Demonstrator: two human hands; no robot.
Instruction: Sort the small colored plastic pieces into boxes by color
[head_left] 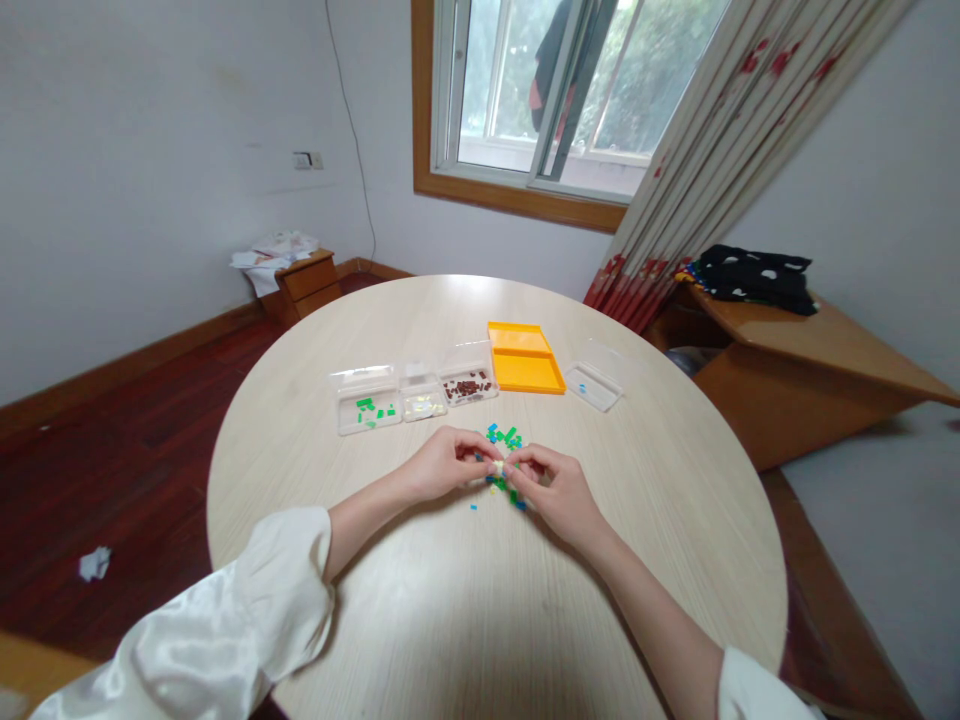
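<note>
Near the middle of the round table, my left hand and my right hand meet fingertip to fingertip. Both are closed in a pinch on small pale yellow building bricks; their exact shape is too small to make out. Around and below my fingers lies a loose pile of green and blue bricks, partly hidden by the hands. A single blue brick rests on the tabletop just below my left hand.
Beyond my hands on the table stand open clear boxes: one with green bricks, one with pale bricks, one with brown bricks. To their right are an open orange case and a clear box with blue bits.
</note>
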